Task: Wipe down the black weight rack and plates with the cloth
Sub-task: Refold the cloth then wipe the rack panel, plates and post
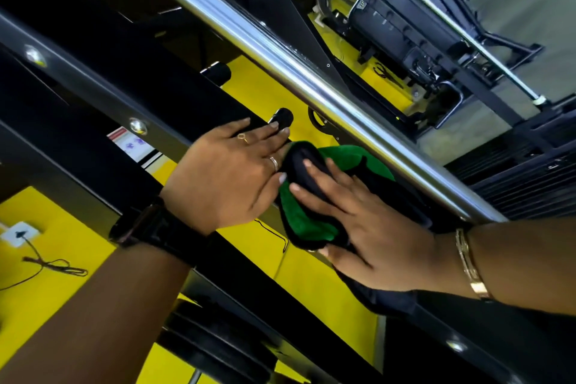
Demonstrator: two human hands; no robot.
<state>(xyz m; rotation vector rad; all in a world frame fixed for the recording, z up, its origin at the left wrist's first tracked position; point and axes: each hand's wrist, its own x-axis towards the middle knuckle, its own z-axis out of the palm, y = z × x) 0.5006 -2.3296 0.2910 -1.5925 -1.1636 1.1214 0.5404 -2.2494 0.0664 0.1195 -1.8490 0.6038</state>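
Observation:
The black weight rack (131, 81) runs slantwise across the tilted view, with short black pegs (282, 117) sticking out of it. My left hand (230, 171), with rings and a black watch, lies flat on the rack's beam, fingertips next to one peg. The green and black cloth (311, 221) is wrapped over a black rack part just right of that hand. My right hand (358, 221), with a gold bracelet at the wrist, presses and holds the cloth there, fingers spread over it. Black plates (218, 349) show at the bottom, partly hidden by my left forearm.
A long chrome bar (280, 53) crosses diagonally just above the cloth. Behind the rack is a yellow wall (46, 290) with a socket (19, 234) and a dangling cable. More black gym machines (405, 25) stand at the upper right on a grey floor.

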